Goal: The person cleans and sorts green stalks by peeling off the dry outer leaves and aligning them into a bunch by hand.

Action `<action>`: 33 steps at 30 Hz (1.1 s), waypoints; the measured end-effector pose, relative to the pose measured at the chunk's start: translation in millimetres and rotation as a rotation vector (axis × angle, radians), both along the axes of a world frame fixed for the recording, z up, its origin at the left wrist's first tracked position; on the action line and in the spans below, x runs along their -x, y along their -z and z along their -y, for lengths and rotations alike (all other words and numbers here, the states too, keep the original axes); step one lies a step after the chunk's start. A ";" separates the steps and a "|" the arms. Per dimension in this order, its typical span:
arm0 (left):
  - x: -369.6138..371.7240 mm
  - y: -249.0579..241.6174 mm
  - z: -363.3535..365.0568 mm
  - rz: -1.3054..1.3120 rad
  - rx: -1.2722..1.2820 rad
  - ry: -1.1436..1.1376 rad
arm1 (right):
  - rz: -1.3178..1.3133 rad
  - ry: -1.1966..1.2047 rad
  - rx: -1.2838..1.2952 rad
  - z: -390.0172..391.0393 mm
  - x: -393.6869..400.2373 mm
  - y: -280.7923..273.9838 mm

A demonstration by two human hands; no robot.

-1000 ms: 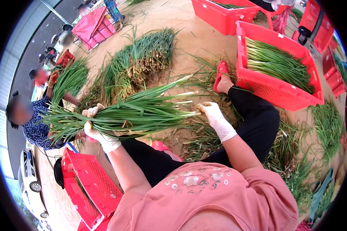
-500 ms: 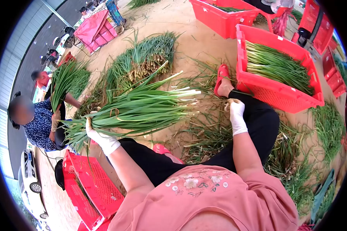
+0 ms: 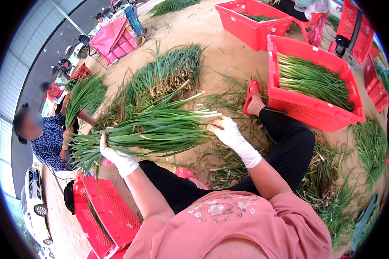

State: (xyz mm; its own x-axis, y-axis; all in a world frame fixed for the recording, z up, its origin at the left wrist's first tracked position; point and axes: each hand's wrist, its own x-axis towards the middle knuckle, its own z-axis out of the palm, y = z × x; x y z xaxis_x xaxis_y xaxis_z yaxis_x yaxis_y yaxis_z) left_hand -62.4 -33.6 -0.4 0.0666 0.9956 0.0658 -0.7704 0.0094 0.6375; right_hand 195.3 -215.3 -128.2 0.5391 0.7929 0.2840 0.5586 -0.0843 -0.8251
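A thick bunch of garlic chives (image 3: 160, 131) lies level in front of me, leafy ends to the left and pale stem ends to the right. My left hand (image 3: 112, 155), in a white glove, is closed around the leafy part from below. At the other end, my gloved right hand (image 3: 227, 131) has its fingers bent against the white stem tips. What lies under those fingers is partly hidden. Loose leaves and trimmings (image 3: 233, 162) litter the ground between my legs.
A red crate (image 3: 315, 116) of chives stands at the right, another crate (image 3: 250, 26) behind it. An uncut heap of chives (image 3: 168, 73) lies ahead. One more red crate (image 3: 103, 211) is at lower left. A person (image 3: 49, 142) at left handles chives.
My right hand has moved left from beside my knee to the stem ends, where its fingers now meet them. The left hand keeps its hold on the bunch.
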 end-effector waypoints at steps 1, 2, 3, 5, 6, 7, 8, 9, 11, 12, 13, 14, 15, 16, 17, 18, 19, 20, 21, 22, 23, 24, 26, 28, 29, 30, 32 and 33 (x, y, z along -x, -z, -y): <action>-1.1 1.9 -0.1 0.002 -0.001 0.001 | 0.002 0.001 -0.001 -2.1 1.4 1.1; -2.5 4.1 0.1 0.003 -0.021 0.017 | -0.247 -0.096 0.014 -5.3 2.9 4.6; -4.6 6.1 1.0 0.003 -0.040 0.033 | -0.497 -0.193 0.031 -7.0 4.0 6.2; -9.5 8.5 1.7 0.020 -0.070 0.053 | -0.536 -0.217 0.067 -6.6 4.8 8.1; -12.6 6.6 3.4 0.001 -0.084 0.056 | -0.515 -0.201 0.114 -5.1 5.6 3.6; -15.7 4.1 5.6 -0.019 -0.097 0.060 | -0.494 -0.185 0.162 -3.3 6.8 -0.1; -18.9 2.2 10.4 -0.032 -0.038 -0.002 | -0.381 -0.120 0.156 -2.1 8.2 -2.3; -20.7 -0.6 11.7 -0.033 -0.036 -0.003 | -0.382 -0.120 0.157 -0.7 7.5 2.7; -22.1 -2.4 13.3 -0.077 -0.036 -0.054 | 0.102 0.192 0.087 4.6 1.0 26.6; -18.3 -0.2 7.4 -0.066 -0.043 -0.032 | 0.078 0.285 0.105 8.9 -9.8 40.6; -18.2 -1.3 8.3 -0.067 -0.042 -0.035 | 0.054 0.377 0.122 14.9 -25.0 57.0; -18.3 -3.9 9.4 -0.044 -0.058 -0.016 | 0.001 0.410 0.161 23.3 -45.4 79.7; -18.1 -6.5 10.4 -0.021 -0.074 0.004 | -0.052 0.444 0.200 28.8 -54.4 77.5; -17.7 -8.9 10.8 -0.055 -0.048 -0.037 | -0.052 0.442 0.198 27.7 -54.5 77.2; -17.1 -9.9 10.4 -0.055 -0.049 -0.039 | -0.049 0.359 -0.080 27.2 -53.8 77.1; -16.4 -10.5 9.7 -0.085 -0.056 -0.065 | -0.046 0.271 -0.356 26.3 -47.8 63.4; -15.8 -10.8 9.8 -0.114 -0.061 -0.091 | -0.152 0.135 -0.370 20.8 -32.8 48.7; -16.5 -11.1 10.9 -0.113 -0.059 -0.091 | 0.176 0.107 -0.272 20.4 -18.9 24.2; -17.9 -12.4 11.8 -0.129 -0.033 -0.103 | 0.272 0.110 -0.249 17.8 -4.1 13.8; -19.2 -14.2 12.1 -0.145 -0.010 -0.116 | 0.346 0.064 -0.296 12.2 4.1 4.4; -20.6 -14.6 12.9 -0.143 -0.011 -0.117 | 0.387 0.071 -0.317 3.9 10.1 6.2; -21.5 -14.3 13.7 -0.156 0.014 -0.137 | 0.408 0.052 -0.325 -0.2 14.0 4.2; -19.7 -11.3 10.4 -0.169 0.003 -0.149 | 0.428 0.034 -0.336 -4.3 17.6 3.2; -20.6 -13.4 14.6 -0.147 0.001 -0.119 | 0.418 0.061 -0.373 -6.2 20.3 8.8; -21.0 -13.8 16.3 -0.125 0.001 -0.086 | 0.419 0.059 -0.373 -6.4 22.0 11.6; -19.6 -11.9 13.3 -0.124 0.002 -0.086 | 0.294 0.061 -0.397 -6.4 23.7 15.3; -16.0 -7.5 4.7 -0.111 0.013 -0.083 | 0.168 0.063 -0.419 -7.1 24.2 26.4; -17.8 -10.7 8.1 -0.111 0.014 -0.082 | 0.032 0.046 -0.426 -7.0 21.9 33.4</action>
